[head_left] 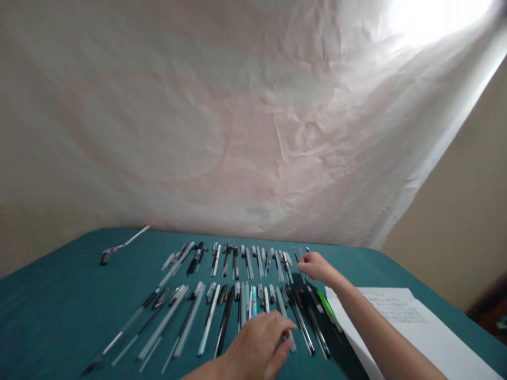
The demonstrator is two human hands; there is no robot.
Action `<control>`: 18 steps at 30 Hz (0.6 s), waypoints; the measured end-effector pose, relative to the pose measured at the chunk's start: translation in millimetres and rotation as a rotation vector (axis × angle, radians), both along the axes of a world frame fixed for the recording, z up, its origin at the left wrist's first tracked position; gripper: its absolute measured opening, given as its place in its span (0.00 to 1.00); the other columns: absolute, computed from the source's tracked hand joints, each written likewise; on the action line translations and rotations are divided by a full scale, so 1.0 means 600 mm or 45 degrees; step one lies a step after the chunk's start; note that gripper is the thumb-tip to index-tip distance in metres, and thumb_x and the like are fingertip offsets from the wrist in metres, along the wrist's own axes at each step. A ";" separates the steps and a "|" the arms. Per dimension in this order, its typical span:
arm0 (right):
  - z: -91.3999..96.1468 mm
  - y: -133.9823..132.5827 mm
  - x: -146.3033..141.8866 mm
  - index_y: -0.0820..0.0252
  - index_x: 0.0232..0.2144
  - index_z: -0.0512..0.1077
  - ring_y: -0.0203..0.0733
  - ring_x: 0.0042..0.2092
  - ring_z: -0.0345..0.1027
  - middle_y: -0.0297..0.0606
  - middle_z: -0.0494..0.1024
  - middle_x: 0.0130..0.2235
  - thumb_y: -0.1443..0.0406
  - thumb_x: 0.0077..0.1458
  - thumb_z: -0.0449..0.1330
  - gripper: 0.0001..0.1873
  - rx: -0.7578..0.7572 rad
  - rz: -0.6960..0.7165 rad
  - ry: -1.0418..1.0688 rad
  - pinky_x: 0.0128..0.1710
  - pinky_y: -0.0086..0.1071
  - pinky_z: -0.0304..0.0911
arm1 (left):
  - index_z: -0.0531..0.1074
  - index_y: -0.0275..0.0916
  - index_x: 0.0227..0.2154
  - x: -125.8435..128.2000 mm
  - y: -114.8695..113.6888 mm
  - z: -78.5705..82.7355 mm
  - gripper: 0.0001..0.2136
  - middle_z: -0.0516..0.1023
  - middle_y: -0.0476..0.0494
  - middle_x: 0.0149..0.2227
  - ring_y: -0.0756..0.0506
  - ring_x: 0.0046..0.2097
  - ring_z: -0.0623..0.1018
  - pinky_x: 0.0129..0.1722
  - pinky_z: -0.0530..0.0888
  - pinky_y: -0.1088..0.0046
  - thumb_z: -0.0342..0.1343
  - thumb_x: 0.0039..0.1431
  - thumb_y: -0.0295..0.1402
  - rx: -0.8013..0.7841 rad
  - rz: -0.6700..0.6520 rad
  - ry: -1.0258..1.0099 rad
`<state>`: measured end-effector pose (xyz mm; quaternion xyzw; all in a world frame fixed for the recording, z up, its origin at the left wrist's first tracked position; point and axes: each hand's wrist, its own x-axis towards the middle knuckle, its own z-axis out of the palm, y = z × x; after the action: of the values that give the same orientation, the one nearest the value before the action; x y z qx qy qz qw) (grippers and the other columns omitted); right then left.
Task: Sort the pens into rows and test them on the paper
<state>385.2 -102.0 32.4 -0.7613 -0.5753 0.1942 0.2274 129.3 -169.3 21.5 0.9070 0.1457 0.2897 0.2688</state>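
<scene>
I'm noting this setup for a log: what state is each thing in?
Left hand: thumb and index finger apart
Right hand: fingers bunched, grip unclear
Near pen pieces: laid in a row
Far pen pieces: laid in a row
Green pen: lying down
Paper: text-side up
Backdrop: hanging, wrinkled

No text can be read: the lines of writing (398, 309) on the white paper (431, 333), near the table's (51, 311) right edge, are too blurred.

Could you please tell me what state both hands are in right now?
Left hand: open, loosely curled, nothing visible in its grasp.
Right hand: at the far row of pens; whether it grips one cannot be told.
</scene>
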 end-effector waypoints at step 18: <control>0.033 -0.118 -0.178 0.60 0.22 0.62 0.30 0.20 0.55 0.26 0.62 0.17 0.70 0.43 0.54 0.02 0.181 0.414 0.662 0.17 0.22 0.50 | 0.61 0.36 0.39 0.026 0.012 -0.031 0.14 0.71 0.42 0.38 0.46 0.40 0.73 0.41 0.70 0.68 0.54 0.53 0.38 -1.064 0.314 -0.728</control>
<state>278.6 -172.8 52.1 -0.5665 -0.6242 0.3754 0.3855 145.2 -162.0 2.9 0.5830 0.2752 0.4726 0.6009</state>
